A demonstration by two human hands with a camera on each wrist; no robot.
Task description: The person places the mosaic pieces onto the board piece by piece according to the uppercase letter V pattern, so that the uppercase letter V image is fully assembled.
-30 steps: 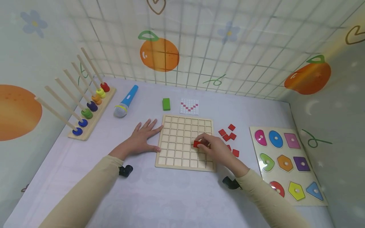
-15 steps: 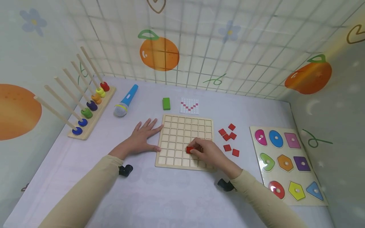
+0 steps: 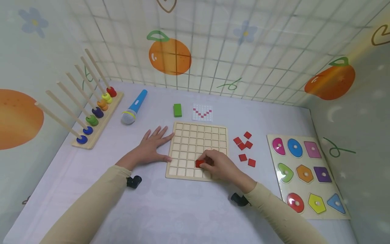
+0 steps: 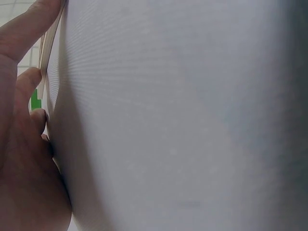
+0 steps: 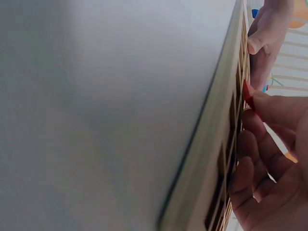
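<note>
A wooden grid board (image 3: 195, 142) lies flat in the middle of the table. My right hand (image 3: 217, 166) pinches a red square tile (image 3: 199, 163) over a cell in the board's near rows; the right wrist view shows the red tile (image 5: 248, 94) at my fingertips against the board's edge (image 5: 211, 144). My left hand (image 3: 151, 148) lies flat on the table with straight fingers, its thumb against the board's left edge. Several loose red tiles (image 3: 243, 145) lie to the right of the board. A small pattern card (image 3: 202, 113) with a red V lies behind it.
A green block (image 3: 177, 110) lies beside the card. A blue toy microphone (image 3: 134, 107) and a peg rack with coloured rings (image 3: 94, 115) stand at the left. A shape puzzle board (image 3: 307, 173) sits at the right. Patterned walls enclose the table.
My right hand has carried the red tile leftward and toward me across the board, lowering it to a nearer row. The left hand has stayed in place.
</note>
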